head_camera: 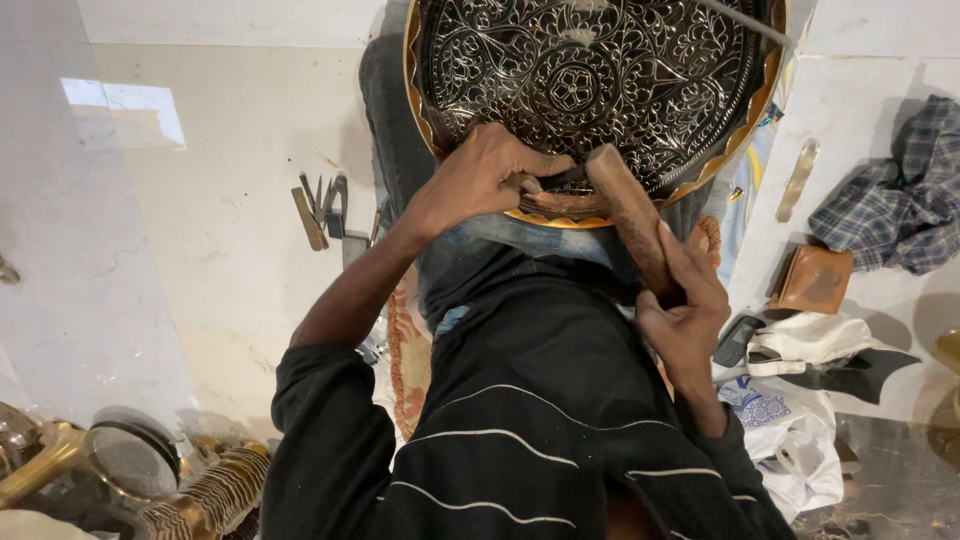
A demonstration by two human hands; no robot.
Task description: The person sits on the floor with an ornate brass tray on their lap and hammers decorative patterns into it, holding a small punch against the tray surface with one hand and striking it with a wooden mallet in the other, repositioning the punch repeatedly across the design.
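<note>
Now L hand (480, 180) grips chisel (527, 184) on engraved tray (590, 80), R hand (690, 305) grips mallet (630, 215).

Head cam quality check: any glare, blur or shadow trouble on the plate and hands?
Head view: sharp overall; bright specular glints on the engraved plate, a window reflection on the glossy floor, left hand and right hand dark but readable, wooden mallet slightly soft, mild wide-angle stretch at the edges.

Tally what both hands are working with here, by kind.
Engraved round metal tray: 1
Small chisel in the left hand, mostly hidden: 1
Wooden mallet in the right hand: 1
Total: 3
</note>
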